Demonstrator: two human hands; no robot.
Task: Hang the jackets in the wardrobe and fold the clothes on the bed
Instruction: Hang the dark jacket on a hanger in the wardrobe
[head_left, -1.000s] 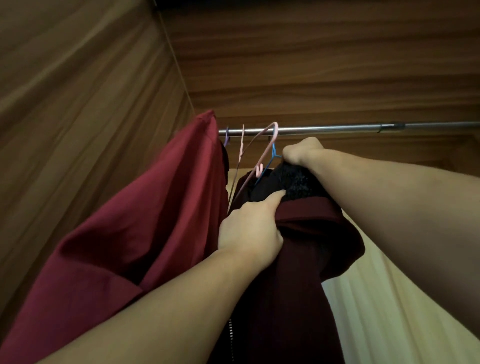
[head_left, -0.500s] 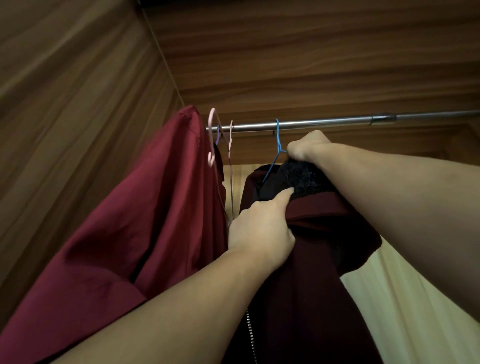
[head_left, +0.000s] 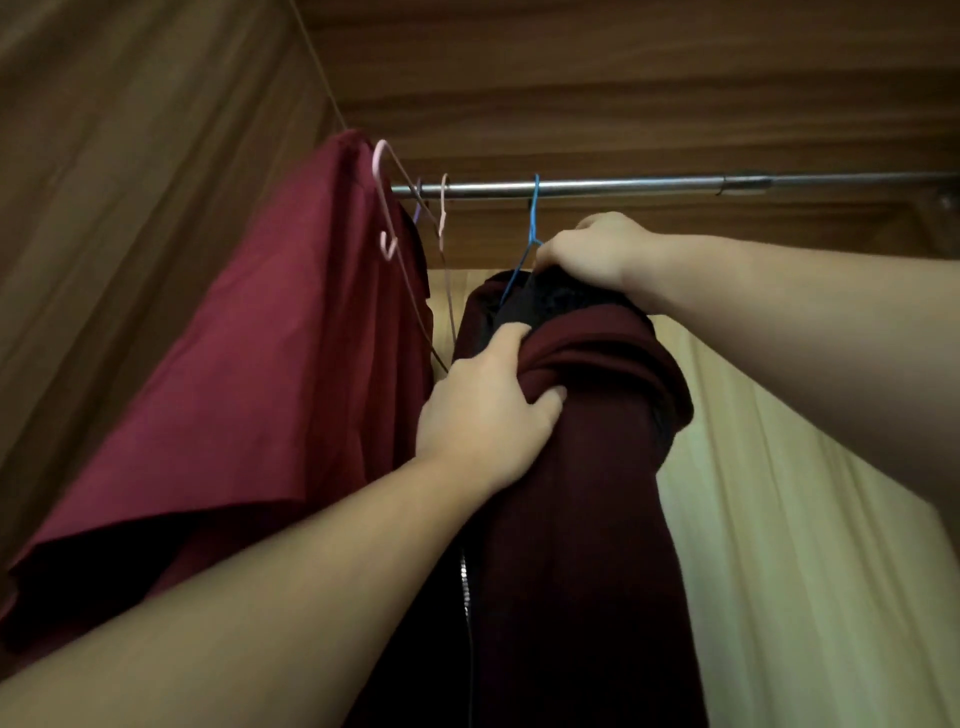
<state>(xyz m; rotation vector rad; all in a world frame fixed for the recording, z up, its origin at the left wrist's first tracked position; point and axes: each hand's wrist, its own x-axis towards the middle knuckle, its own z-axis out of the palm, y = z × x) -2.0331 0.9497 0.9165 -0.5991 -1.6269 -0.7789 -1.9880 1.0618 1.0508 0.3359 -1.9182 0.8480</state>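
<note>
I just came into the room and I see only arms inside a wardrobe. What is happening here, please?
A person is hanging a dark maroon jacket in the wardrobe. Its blue hanger is hooked over the metal rail. The right hand grips the jacket's collar area just under the hook, and the left hand bunches the fabric at the shoulder. A red garment hangs to the left, beside pink hangers.

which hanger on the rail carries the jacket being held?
The blue hanger, rightmost on the rail, under the right hand. The pink hangers sit further left.
</note>
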